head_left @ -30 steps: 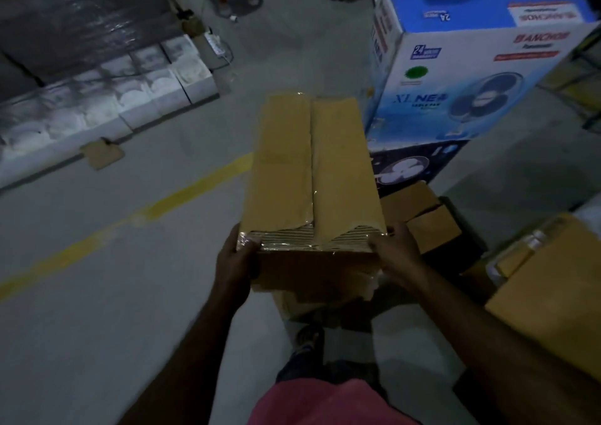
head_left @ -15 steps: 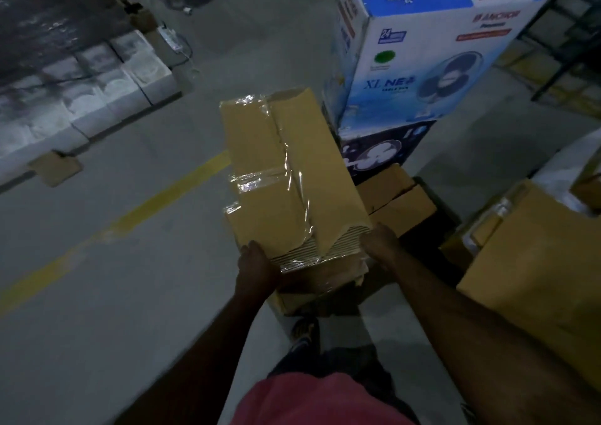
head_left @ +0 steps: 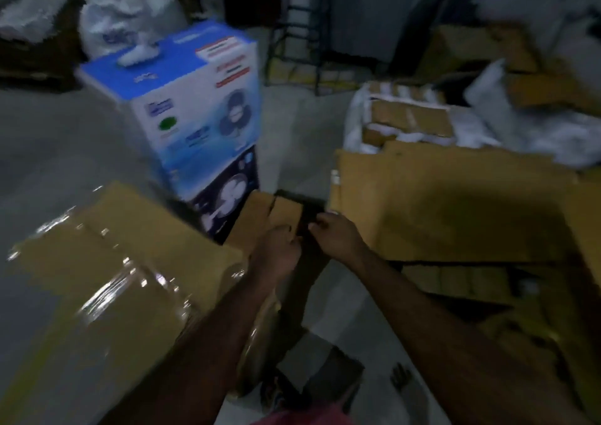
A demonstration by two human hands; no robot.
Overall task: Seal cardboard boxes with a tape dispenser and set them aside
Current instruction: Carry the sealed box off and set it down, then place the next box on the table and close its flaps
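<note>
Cardboard box (head_left: 276,213), small, is sitting at 12 o'clock from my hands, beside the fan carton (head_left: 182,105). Left hand (head_left: 276,255) and right hand (head_left: 338,237) are hovering at its near edge; blur is hiding whether either grip is holding anything. Judging it light, thin-walled, easily crushed: planning on taking hold by opposite sides.

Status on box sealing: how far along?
Done: one taped box lies at left, glossy tape across it, hands off it. In hand: left hand and right hand reach the next small box beside the fan carton; grip unclear in blur. Left: taping it; no dispenser visible. More brown boxes sit behind the big carton.
</note>
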